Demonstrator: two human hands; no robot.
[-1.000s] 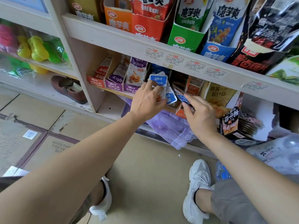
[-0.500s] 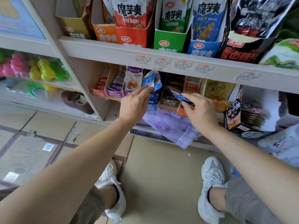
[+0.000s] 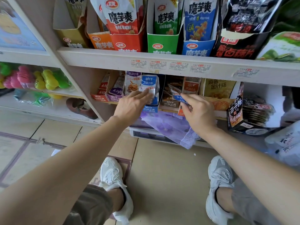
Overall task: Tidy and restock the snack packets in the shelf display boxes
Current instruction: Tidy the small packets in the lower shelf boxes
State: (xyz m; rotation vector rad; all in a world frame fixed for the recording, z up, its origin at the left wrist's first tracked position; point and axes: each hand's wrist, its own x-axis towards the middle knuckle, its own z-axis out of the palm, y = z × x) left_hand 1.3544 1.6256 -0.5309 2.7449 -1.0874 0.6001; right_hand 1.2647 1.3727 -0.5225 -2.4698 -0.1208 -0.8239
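On the lower shelf a blue display box holds blue-and-white snack packets standing upright. My left hand reaches to them with straight fingers, the fingertips touching the front packet. My right hand pinches a small blue packet in front of the brown display box. A purple box and a red box of similar packets stand to the left.
The upper shelf edge with price labels overhangs the boxes. Tall konjac snack boxes stand above. A black box sits at the right, purple lace cloth hangs below, and cardboard covers the floor by my shoes.
My left hand has pushed the blue packets back upright into the blue box and its fingers have straightened. My right hand keeps the small blue packet. The view has moved closer and lower.
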